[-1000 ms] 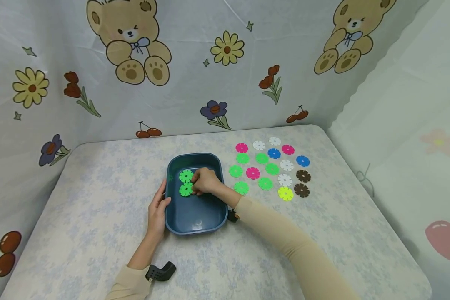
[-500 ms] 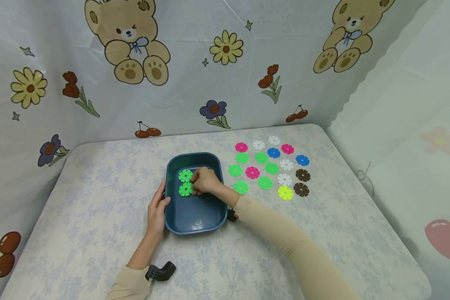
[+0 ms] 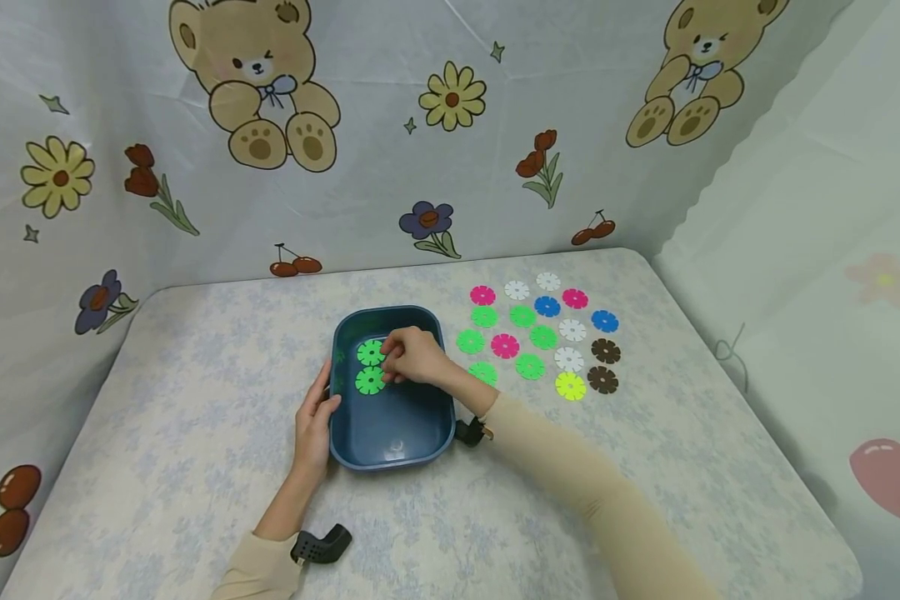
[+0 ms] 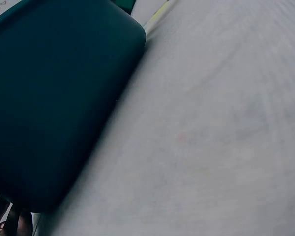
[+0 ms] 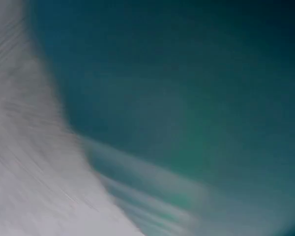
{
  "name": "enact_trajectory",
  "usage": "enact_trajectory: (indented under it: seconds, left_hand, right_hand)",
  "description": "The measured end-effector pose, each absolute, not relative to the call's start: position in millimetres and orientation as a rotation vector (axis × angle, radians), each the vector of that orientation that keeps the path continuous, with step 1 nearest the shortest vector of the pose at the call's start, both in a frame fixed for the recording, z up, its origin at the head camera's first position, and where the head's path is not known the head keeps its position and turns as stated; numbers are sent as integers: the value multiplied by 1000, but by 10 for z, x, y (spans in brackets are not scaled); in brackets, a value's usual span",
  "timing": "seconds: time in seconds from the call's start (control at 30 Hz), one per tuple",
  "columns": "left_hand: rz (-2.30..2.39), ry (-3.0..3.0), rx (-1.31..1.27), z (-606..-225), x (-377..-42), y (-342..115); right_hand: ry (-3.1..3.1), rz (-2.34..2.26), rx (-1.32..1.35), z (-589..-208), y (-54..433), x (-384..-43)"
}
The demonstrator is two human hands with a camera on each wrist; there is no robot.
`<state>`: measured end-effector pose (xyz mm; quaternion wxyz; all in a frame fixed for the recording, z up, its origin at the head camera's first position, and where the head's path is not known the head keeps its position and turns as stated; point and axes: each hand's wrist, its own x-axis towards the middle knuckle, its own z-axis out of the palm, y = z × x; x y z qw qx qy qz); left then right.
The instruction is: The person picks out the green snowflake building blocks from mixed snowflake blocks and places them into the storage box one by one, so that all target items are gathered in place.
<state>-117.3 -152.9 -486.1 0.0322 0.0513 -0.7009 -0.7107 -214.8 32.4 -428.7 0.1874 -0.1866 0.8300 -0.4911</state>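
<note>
Steadied a blue tray (image 3: 393, 427) by its left wall with the left hand (image 3: 313, 429), thumb over the rim, fingers outside. Looked like smooth, stiff plastic, probably light and best held by that rim. Bunched the right hand (image 3: 414, 358) inside, fingers curled over the edges of two flat green discs (image 3: 369, 382); could not tell of any pinch. Judged them thin, light, perhaps slippery, best taken by their notched edges. Farther right, showed scattered coloured discs (image 3: 543, 341) on a mottled pale table (image 3: 195, 400); beyond, a wrinkled bear-print cloth (image 3: 367, 196).
</note>
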Motion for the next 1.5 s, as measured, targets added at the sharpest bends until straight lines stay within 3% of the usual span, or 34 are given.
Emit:
enact_trajectory:
  seconds: [0.3,0.63,1.07,1.5]
  left_hand:
    - [-2172,-2172,187,-4849,-1190,-1521]
    - [-2167,-2156,177,-4842,-1189,-1536]
    - [-2173,-2161,165,-4854,-1178,-1528]
    - [-2183,-2153,175,-4859,-1178,-1523]
  right_hand:
    - [2436,-1343,-449,-3887,1013,-2099]
    - [2582,-1217,-198,-4075,1663,-2020]
    - [2717,-993,-73,-4506,1728,-2000]
    - [2778,-905,-70,-4558,1645,-1990]
